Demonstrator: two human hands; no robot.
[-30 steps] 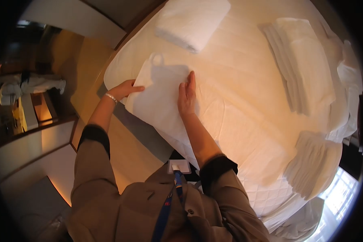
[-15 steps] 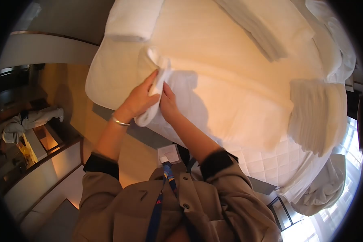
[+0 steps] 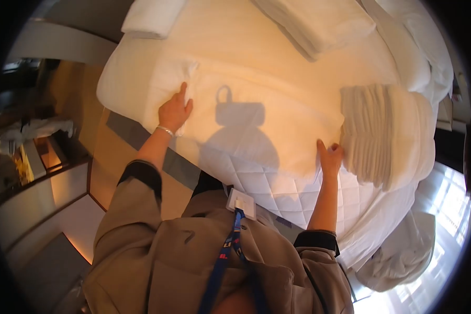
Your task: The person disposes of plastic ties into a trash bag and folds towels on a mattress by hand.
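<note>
A white towel (image 3: 282, 125) lies spread over the near part of the bed, its left end rumpled. At that end is my left hand (image 3: 174, 110), with its index finger stretched along the cloth and the thumb apart; the other fingers are curled at the edge and partly hidden. My right hand (image 3: 329, 158) is at the towel's near right edge, thumb raised and fingers bent around the cloth. Just right of this hand stands a stack of folded white towels (image 3: 369, 136).
A quilted mattress cover (image 3: 298, 188) shows at the bed's near side. Folded white cloths (image 3: 154, 15) and a thicker folded pile (image 3: 319, 23) lie farther back. A bundle of pale linen (image 3: 403, 256) sits at the lower right. Clothing (image 3: 36, 133) lies at the left.
My hands were together on the towel's folded left end. Now they are wide apart, the right one moved far to the right, and the folded end lies flatter. The view has shifted.
</note>
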